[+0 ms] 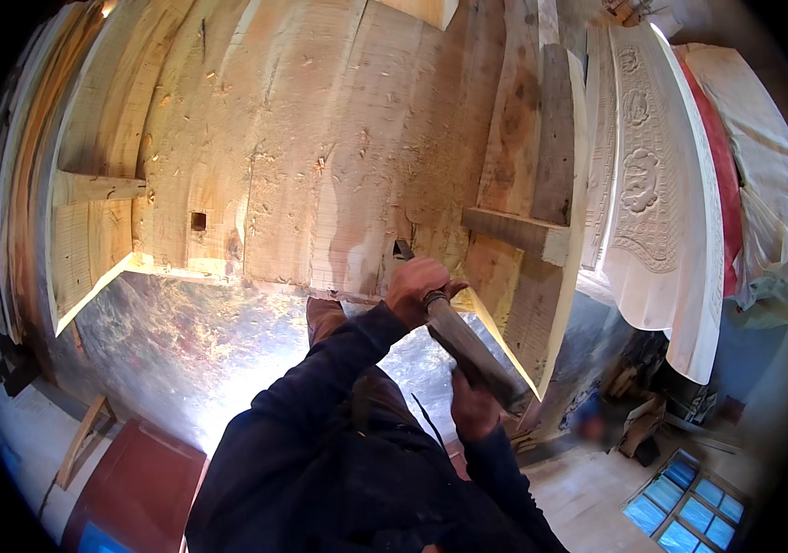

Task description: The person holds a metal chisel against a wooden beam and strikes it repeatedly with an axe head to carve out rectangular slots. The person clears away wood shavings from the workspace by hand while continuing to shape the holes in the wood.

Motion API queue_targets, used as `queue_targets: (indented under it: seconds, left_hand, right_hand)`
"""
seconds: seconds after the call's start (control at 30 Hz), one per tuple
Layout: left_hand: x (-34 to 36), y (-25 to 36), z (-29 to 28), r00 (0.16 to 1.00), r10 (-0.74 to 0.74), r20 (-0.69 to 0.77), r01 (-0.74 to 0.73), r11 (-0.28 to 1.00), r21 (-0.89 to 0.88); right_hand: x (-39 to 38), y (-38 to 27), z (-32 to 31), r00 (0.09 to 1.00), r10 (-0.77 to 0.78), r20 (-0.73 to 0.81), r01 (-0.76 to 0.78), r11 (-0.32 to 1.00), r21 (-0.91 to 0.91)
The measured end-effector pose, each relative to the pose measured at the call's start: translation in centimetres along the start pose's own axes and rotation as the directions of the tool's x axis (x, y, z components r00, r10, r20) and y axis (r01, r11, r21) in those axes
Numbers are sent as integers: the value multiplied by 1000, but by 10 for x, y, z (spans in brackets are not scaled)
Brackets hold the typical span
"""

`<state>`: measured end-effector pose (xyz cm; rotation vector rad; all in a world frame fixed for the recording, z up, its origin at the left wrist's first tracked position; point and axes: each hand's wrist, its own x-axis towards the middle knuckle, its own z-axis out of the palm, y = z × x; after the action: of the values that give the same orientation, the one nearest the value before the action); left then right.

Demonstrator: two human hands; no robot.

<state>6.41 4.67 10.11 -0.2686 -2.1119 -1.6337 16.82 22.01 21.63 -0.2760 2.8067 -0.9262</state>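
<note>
My left hand (412, 290) is closed round a tool at the edge of the plank panel (338, 166), beside a dark square hole (401, 249); the tool's tip is hard to make out. A dark, worn wooden bar (463, 346) slants down to the right from that hand, overlapping whatever it grips. My right hand (475, 410) is wrapped round something under the lower part of the bar, apparently the bar or its handle. Another square hole (198, 221) sits in the planks to the left.
Wooden side frames (90, 194) flank the panel. A carved pale board (638, 184) stands at right beside plastic sheeting (748, 138). A red-brown panel (131, 488) lies at lower left, a window (684, 507) shows at lower right, and stacked boards (16, 184) line the left.
</note>
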Motion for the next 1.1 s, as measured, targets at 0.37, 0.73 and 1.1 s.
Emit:
queue_targets:
  seconds: [0.37, 0.73, 1.1]
  left_hand:
    - [23, -2, 7, 978, -202, -47, 203, 979, 11]
    - [19, -9, 6, 981, -171, -93, 164, 983, -80]
    - [13, -6, 5, 972, -223, -73, 222, 975, -16]
  right_hand:
    - [45, -59, -51, 956, 222, -190, -130, 906, 403]
    - [58, -42, -13, 993, 86, -76, -113, 829, -547]
    - [44, -109, -102, 849, -6, -528, 316, 807, 499]
